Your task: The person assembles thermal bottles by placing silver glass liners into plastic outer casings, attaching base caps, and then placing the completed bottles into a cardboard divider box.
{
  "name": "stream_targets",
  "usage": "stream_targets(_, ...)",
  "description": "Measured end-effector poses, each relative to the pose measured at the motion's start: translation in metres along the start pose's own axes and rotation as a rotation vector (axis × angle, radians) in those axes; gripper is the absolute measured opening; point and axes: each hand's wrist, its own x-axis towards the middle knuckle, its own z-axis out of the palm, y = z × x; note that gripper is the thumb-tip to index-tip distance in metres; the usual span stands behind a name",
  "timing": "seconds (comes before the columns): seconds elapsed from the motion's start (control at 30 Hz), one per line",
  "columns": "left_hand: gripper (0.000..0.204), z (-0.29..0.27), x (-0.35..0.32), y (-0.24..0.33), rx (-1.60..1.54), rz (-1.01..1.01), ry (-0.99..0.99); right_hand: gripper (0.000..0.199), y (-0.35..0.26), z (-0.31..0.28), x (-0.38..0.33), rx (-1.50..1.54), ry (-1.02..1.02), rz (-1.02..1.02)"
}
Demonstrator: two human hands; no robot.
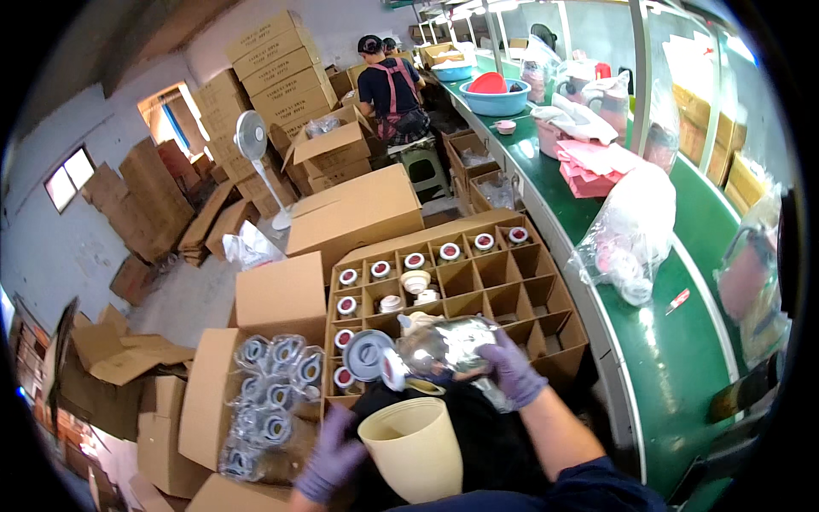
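A shiny silver flask liner (452, 346) lies tilted in my gloved right hand (512, 371), whose fingers wrap around its right end. By its left end are a grey round ring-like part (369, 354) and a white-rimmed piece (393, 370); I cannot tell whether they are joined to it. Below stands a cream tapered casing (414, 448), its wide mouth facing up, close to my body. My gloved left hand (331, 456) is just left of that casing, fingers apart and slightly blurred, holding nothing visible.
In front is a divided carton (478, 299) with several white-rimmed, red-centred tops. To the left, an open box holds bagged clear parts with grey rings (277, 397). A green bench (631, 375) on the right carries a bagged item (636, 222) and a blue basin (495, 101). A person (392, 94) sits farther off.
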Motion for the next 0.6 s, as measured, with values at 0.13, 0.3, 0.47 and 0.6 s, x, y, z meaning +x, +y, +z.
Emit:
stream_targets(0.13, 0.109, 0.058, -0.022, 0.004, 0.386, 0.095, -0.021, 0.080, -0.056, -0.015, -0.038, -0.396, 0.005, 0.058)
stream_targets(0.3, 0.106, 0.080, -0.032, 0.043, -0.225, 0.204, -0.194, 0.093, -0.079, -0.027, -0.096, -0.848, -0.146, 0.045)
stream_targets(0.47, 0.116, 0.107, -0.082, -0.028, -0.590, -0.105, -0.032, 0.081, -0.007, -0.045, -0.148, -0.888, 0.165, 0.134)
stream_targets(0.6, 0.124, 0.096, -0.038, -0.009, -0.699, 0.021, 0.030, 0.059, 0.048, -0.057, -0.157, -0.343, 0.154, 0.092)
